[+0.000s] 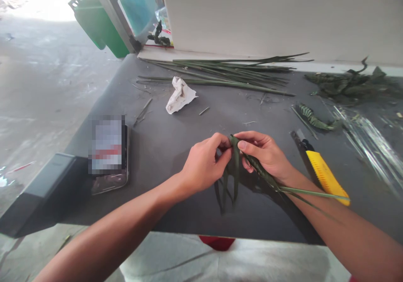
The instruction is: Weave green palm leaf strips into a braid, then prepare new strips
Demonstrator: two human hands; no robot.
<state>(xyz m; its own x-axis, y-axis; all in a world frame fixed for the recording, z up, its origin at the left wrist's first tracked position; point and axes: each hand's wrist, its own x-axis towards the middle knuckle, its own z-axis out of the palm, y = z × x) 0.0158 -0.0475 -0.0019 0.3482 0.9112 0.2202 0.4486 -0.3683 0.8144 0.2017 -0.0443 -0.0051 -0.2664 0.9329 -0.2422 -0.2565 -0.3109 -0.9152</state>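
Note:
Both of my hands meet over the front middle of the dark table, working on one woven green leaf piece [261, 170]. My right hand [264, 151] is closed around its upper body, thumb pressed near the top end. A long thin stem trails from the piece toward my right forearm. My left hand [208, 160] pinches at the same end, with its fingertips partly hidden. Several flat leaf strips [235, 175] hang down between my hands. Right of my right hand lies a yellow-handled box cutter [325, 175].
Long green leaf strips [220, 72] lie along the back. Crumpled white tissue [180, 96] sits before them. A phone [110, 181] is at left. A finished-looking woven piece [315, 118], clear thin strips [371, 147] and a dark leaf heap [352, 84] are at right. A green bin [100, 23] stands beyond.

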